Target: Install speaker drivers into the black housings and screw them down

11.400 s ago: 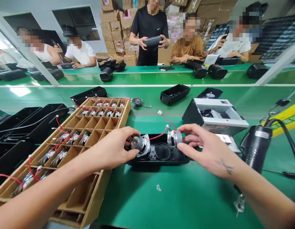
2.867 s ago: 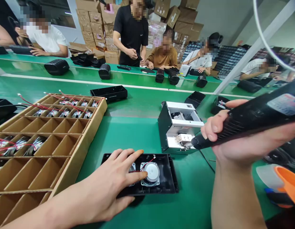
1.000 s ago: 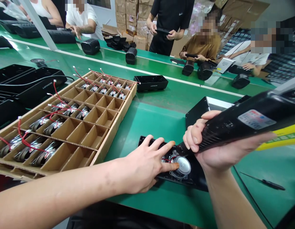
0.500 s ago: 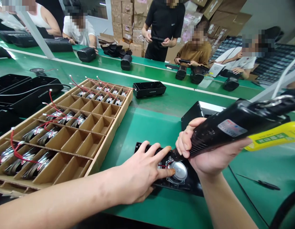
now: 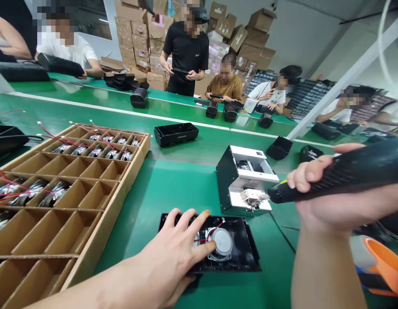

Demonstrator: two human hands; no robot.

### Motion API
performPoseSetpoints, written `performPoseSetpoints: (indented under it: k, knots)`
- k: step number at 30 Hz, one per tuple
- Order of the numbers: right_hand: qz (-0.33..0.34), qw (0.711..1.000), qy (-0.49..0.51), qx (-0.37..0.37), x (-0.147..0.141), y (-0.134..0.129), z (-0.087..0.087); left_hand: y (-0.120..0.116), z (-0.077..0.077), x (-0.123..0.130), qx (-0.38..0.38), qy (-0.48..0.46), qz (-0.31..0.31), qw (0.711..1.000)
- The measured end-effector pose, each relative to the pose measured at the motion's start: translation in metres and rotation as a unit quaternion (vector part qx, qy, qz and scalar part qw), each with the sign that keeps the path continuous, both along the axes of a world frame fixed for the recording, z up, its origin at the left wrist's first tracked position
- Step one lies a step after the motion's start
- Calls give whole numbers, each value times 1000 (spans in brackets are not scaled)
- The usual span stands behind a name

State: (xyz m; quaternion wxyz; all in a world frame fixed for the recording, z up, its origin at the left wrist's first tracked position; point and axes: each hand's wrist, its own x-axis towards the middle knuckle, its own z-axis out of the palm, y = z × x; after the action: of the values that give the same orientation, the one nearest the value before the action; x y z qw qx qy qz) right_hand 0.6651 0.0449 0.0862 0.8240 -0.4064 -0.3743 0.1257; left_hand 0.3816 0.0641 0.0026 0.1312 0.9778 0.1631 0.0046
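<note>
My left hand (image 5: 182,246) spans a black speaker housing (image 5: 242,240), its spread fingers over the top and thumb by the front edge. One fingertip touches the round silver speaker driver (image 5: 223,241), which sits in the housing with red and white wires. A second driver lies partly hidden under my fingers. My right hand (image 5: 327,201) is wrapped round a black electric screwdriver (image 5: 356,171), held nearly level. Its tip points left and meets, or nearly meets, the metal outlet of a black and white screw feeder (image 5: 231,182).
A cardboard divider tray (image 5: 118,189) of wired drivers stands left. Behind lies an open black housing (image 5: 176,134). An orange-rimmed container (image 5: 387,262) is at lower right, and a cable (image 5: 284,234) runs from the feeder. Across the green bench (image 5: 137,231), several people handle black speakers.
My right hand has lifted the screwdriver off the driver and swung it right to the screw feeder. My left hand stays on the housing. The camera view has turned right.
</note>
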Motion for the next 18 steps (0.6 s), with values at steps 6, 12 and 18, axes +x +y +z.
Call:
performPoseSetpoints:
  k: [6, 12, 18]
  knots:
    - [6, 998, -70, -3, -3, 0, -14, 6, 13, -8, -56, 19, 3, 998]
    - [42, 995, -85, 5, 3, -14, -19, 28, 17, -44, -97, 41, 67, 992]
    - [32, 995, -95, 19, -4, -14, -12, 35, 15, -51, -122, 103, 91, 983]
